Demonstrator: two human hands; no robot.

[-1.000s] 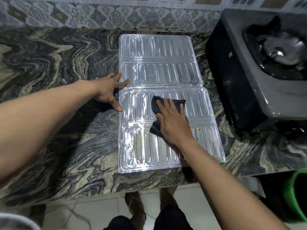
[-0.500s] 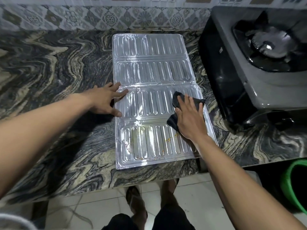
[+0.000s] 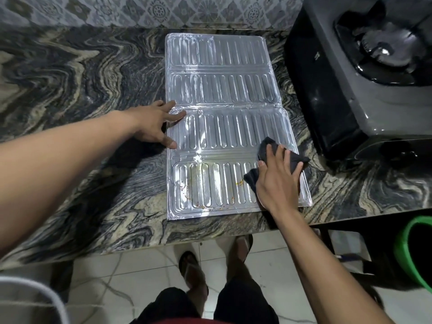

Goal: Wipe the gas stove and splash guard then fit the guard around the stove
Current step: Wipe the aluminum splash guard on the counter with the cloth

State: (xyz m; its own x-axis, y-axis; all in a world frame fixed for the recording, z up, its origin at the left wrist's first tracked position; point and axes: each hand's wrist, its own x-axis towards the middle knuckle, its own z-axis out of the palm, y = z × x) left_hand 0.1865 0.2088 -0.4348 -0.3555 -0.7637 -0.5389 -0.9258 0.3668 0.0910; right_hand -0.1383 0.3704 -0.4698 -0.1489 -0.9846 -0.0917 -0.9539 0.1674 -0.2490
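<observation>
The silver ribbed splash guard lies flat and unfolded on the marbled counter. Orange food specks mark its near panel. My left hand rests with spread fingers on the guard's left edge at the middle fold. My right hand presses a dark cloth flat onto the guard's near right corner, fingers straight. The gas stove, black-sided with a grey top and a burner, stands to the right of the guard.
A patterned tile wall runs behind the counter. Below the counter edge at the right stands a green bucket. A white rounded object sits at the lower left. My sandalled feet are on the tiled floor.
My right hand has slid the cloth rightwards and nearer across the guard, from the middle to its near right corner. My left hand has stayed on the left edge.
</observation>
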